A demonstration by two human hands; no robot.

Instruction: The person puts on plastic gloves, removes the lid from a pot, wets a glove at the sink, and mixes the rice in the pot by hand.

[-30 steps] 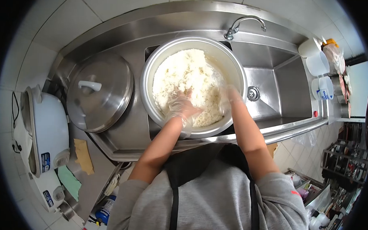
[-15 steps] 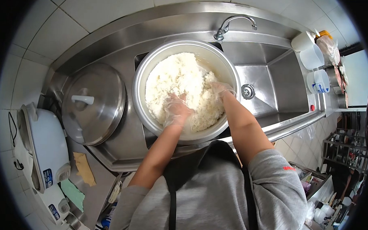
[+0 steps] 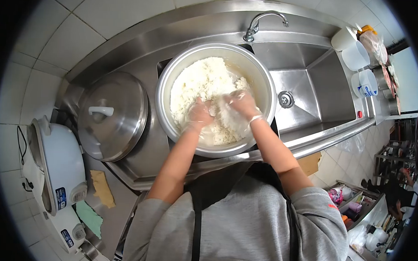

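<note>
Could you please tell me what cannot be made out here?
All in the head view:
Rice under the left hand and right hand: covered by them.
Floor of the pot under the rice: covered.
Surface beneath the lid: covered by it.
Fine print on the label: too small.
Background person: small, cut by the dark edge.

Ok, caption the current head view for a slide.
Clear-gloved left hand and right hand in a round pot of white rice, beside a steel sink basin.

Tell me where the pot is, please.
In the head view, the pot stands just above centre, between the lid on its left and the drain on its right.
</note>
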